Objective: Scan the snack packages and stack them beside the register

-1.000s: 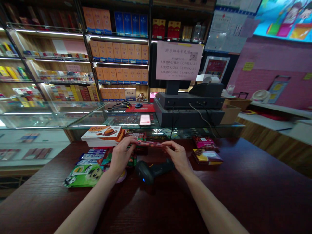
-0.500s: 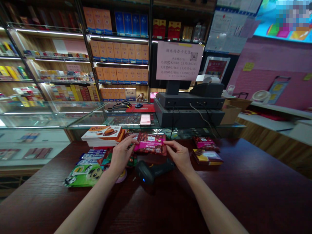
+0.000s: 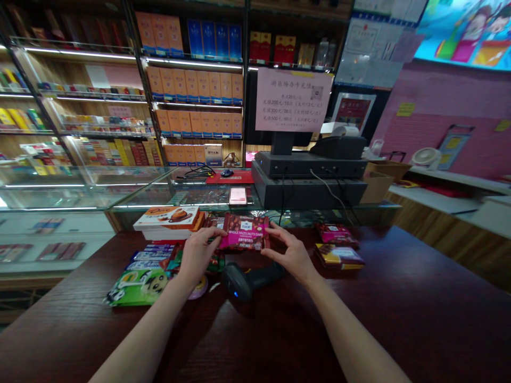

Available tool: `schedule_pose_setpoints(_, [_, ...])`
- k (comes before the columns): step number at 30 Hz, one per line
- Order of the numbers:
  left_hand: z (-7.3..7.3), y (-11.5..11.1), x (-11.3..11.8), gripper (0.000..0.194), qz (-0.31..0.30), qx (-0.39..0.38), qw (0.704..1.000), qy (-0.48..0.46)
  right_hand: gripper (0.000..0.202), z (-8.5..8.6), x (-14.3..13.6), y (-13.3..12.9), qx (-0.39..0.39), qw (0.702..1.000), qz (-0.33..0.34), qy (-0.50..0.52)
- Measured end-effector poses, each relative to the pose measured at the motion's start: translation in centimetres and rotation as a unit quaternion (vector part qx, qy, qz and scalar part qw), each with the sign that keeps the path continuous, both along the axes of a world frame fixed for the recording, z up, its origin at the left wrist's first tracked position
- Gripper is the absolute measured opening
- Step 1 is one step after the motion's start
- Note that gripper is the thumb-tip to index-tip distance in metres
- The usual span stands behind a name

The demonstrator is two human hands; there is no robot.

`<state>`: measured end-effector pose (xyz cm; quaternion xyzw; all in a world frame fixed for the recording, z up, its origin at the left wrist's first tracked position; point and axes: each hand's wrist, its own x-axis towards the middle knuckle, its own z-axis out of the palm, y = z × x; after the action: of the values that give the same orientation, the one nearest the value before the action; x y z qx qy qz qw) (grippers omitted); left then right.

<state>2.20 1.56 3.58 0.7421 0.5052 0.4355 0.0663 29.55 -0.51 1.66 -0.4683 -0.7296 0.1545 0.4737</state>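
Head view: the chocolate bar [image 3: 246, 232] in its magenta wrapper now stands with its printed face turned fully toward the camera, where a second ago it lay edge-on as a thin strip between the fingers and half a second ago was only partly tipped up; it has also risen slightly. That flip has brought the front label into reading position, which suggests the hands are turning the bar over to look at its faces. The left hand [image 3: 198, 254] pinches the bar's left edge between thumb and fingertips, closed on it; the right hand [image 3: 293, 255] has its fingers spread, their tips against the right edge, steadying rather than clasping. The bar is held in the air just above the barcode scanner [image 3: 249, 279], which lies on the dark wooden counter [image 3: 399, 319] at six o'clock from it. The wrapper reads "WHOLE HAZELNUTS DARK", with smaller lines beneath too fine to read and a small white logo above. At nine o'clock sits an orange cake box [image 3: 170, 217] whose brand I cannot read; at three o'clock lie two more bars, one pink [image 3: 334, 232], one yellow [image 3: 339, 256]. At eight o'clock is a green cartoon snack bag [image 3: 138, 281]. At twelve o'clock, a pink price notice [image 3: 293, 99] in Chinese with a QR code hangs on the cash register's screen [image 3: 309, 170].
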Motion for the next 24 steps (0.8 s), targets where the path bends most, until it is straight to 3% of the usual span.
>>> schedule_pose_setpoints(3, [-0.2, 0.1, -0.1, 0.017, 0.005, 0.009, 1.0, 0.01, 0.061, -0.2, 0.3, 0.3, 0.01, 0.998, -0.011, -0.058])
schedule_pose_setpoints(15, [-0.5, 0.9, 0.3, 0.017, -0.001, 0.037, 0.999, 0.027, 0.06, -0.3, 0.6, 0.8, 0.09, 0.974, -0.045, -0.203])
schedule_pose_setpoints(21, [-0.6, 1.4, 0.6, 0.026, -0.022, 0.046, 0.998, 0.042, 0.057, 0.3, 1.1, 0.6, 0.125, 0.965, -0.064, -0.222])
schedule_pose_setpoints(24, [-0.3, 1.3, 0.9, 0.041, -0.027, 0.056, 0.995, 0.08, 0.056, 0.7, 1.6, 0.5, 0.129, 0.962, -0.074, -0.228])
